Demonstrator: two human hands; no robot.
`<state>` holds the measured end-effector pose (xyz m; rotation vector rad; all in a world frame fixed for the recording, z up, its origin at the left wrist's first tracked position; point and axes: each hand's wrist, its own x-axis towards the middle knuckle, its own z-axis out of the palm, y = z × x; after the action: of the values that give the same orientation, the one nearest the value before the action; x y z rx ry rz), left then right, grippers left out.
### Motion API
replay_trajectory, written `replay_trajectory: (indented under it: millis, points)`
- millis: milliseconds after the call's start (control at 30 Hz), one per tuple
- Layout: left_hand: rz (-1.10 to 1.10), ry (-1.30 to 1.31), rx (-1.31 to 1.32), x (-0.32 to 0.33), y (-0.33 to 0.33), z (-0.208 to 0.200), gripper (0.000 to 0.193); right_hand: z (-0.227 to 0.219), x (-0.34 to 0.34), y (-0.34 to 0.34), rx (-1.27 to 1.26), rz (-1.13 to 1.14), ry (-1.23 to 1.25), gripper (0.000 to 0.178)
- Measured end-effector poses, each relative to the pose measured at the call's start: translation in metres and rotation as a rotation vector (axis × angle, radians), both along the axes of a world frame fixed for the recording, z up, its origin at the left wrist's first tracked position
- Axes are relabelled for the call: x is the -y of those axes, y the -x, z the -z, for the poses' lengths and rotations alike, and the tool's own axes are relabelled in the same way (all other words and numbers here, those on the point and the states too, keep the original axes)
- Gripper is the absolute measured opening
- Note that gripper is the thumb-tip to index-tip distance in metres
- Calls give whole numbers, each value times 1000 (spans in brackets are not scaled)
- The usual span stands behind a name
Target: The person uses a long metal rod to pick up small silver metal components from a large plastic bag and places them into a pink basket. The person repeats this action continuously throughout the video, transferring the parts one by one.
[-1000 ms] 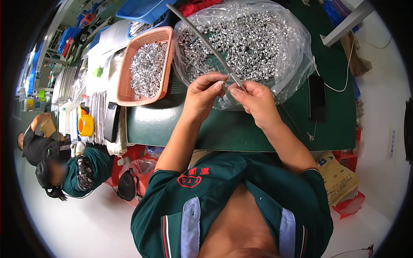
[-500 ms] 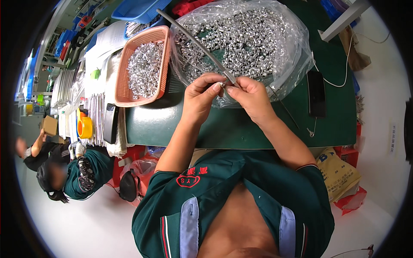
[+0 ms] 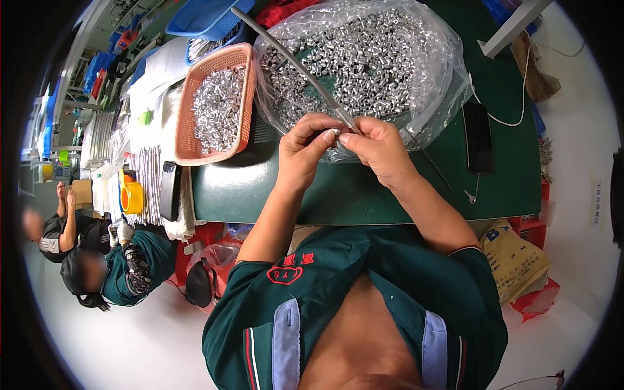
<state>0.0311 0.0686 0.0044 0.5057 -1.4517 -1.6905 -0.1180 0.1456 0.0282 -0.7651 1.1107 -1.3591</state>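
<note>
Above the table [image 3: 416,198], a little in from the middle of its near edge, the two hands work close together. The right hand [image 3: 382,151] is closed, thumb and fingers gripping a grey rod [image 3: 294,64] by its near end. Beside it, the left hand [image 3: 299,153] has thumb and forefinger pinched together, seemingly on a small pale piece [image 3: 336,132], though the fingertips hide most of it.

The rod's long axis runs on a diagonal across the table: its free end points away from the person, toward the far left corner, and its near end sits in the right hand's grip. Along its length it crosses in front of the left side of a clear plastic bag [image 3: 443,97] spread toward the far edge and filled with small silvery metal pieces [image 3: 370,71].

Left of the bag stands a peach basket [image 3: 184,130], its long side slanting, holding more such pieces. Behind that is a blue basket [image 3: 208,21]. Right of the right hand, a thin dark rod [image 3: 432,166] slants toward the near right corner. Nearer the right edge lies a black phone [image 3: 478,138], with a white cord [image 3: 504,122] just beyond it.
</note>
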Motion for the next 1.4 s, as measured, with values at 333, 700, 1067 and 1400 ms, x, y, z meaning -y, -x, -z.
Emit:
replay_trajectory:
  millis: [333, 700, 1067, 1400]
  points:
    - [39, -257, -198, 8, -5, 7, 19, 3, -10, 3, -83, 36, 44, 13]
    - [47, -122, -33, -1, -3, 1, 15, 14, -1, -4, -147, 44, 108, 15]
    - [-99, 131, 66, 2, -6, -4, 15, 4, -3, 1, -12, 16, -14, 10]
    - [28, -280, -196, 7, -6, 4, 22, 12, -7, 1, -132, 77, 83, 10]
